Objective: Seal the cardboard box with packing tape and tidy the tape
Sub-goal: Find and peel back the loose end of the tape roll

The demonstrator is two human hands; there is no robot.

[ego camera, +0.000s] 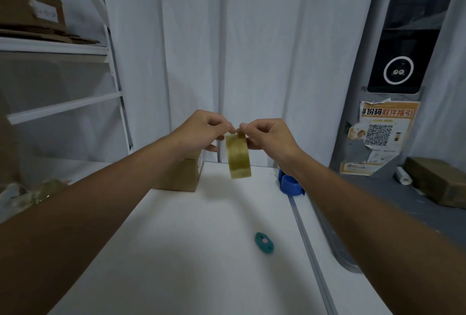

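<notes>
Both hands are raised over the white table and pinch the top of a yellowish roll of packing tape, which hangs edge-on between them. My left hand grips the top from the left; my right hand grips it from the right, fingertips almost touching. A small brown cardboard box stands on the table behind my left wrist, partly hidden by it.
A small teal cutter lies on the table in front. A blue tape dispenser sits at the table's right edge under my right wrist. White shelving with cardboard stands at left; a grey counter with a brown box lies right.
</notes>
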